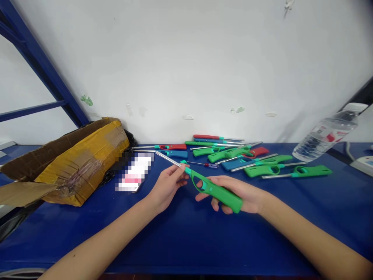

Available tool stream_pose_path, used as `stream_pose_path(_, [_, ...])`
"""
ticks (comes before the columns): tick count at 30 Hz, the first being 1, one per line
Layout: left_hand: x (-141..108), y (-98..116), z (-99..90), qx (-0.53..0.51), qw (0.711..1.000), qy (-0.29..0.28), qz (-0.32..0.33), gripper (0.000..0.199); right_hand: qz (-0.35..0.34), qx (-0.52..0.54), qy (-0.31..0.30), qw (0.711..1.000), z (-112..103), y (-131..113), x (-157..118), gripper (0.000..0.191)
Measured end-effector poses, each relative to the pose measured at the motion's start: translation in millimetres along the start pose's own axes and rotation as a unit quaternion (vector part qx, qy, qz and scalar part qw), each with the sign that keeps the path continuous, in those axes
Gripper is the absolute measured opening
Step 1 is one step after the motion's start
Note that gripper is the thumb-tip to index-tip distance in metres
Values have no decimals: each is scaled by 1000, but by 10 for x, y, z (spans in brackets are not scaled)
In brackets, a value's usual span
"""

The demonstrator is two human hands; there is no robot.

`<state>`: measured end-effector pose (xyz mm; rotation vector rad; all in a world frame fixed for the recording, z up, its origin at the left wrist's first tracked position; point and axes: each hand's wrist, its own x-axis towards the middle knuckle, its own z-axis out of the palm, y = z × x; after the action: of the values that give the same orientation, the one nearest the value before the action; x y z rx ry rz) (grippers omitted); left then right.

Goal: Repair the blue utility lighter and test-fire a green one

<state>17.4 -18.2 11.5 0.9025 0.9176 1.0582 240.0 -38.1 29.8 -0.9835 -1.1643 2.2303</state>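
Observation:
A green long-nosed lighter (pixel 223 194) is held up over the near middle of the blue table, its metal tube pointing up and left. My right hand (pixel 240 190) wraps round its green handle from the right, fingertips showing below it. At the base of the tube, my left hand (pixel 167 186) pinches the lighter between thumb and fingers. Beyond my hands lie several more lighters: a red one (pixel 179 147), a blue one (pixel 177 154) and a green one (pixel 316 171) at the right of the group. A thin screwdriver (pixel 211 165) with a clear purplish handle lies behind my hands.
An open cardboard box (pixel 84 163) wrapped in yellow tape stands at the left. Near it lies a blurred-out flat object (pixel 135 173). A water bottle (pixel 325 134) is at the right, by a white device (pixel 364 163). The blue table (pixel 180 249) meets a white wall.

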Motion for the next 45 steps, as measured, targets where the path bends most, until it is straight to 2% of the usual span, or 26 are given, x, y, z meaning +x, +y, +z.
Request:
stream_pose_path(4, [-1, 41, 7, -25, 1000, -3, 3, 34, 12, 22, -56, 998, -78, 39, -74, 38])
stream_pose_path(10, [-18, 31, 5, 7, 998, -54, -10, 34, 26, 36, -31, 999, -80, 108, -89, 33])
stream_pose_path(14, [-18, -50, -5, 9, 997, -70, -31, 36, 60, 38, -45, 996, -72, 102, -107, 29])
stream_pose_path(24, [-101, -52, 93, -17, 996, -87, -24, 47, 55, 22, -26, 998, -7, 95, -138, 36])
stream_pose_path(29, [-94, -98, 94, -16, 995, -89, -34, 48, 75, 12, 21, 997, 22, 122, -124, 26])
stream_pose_path(33, [-84, -123, 88, -4, 996, -84, -36, 48, 73, -10, 56, 996, 67, 134, -129, 26])
stream_pose_path(45, [-84, -107, 97, -17, 995, -77, -57, 46, 58, -12, 65, 996, 125, 165, -126, 28])
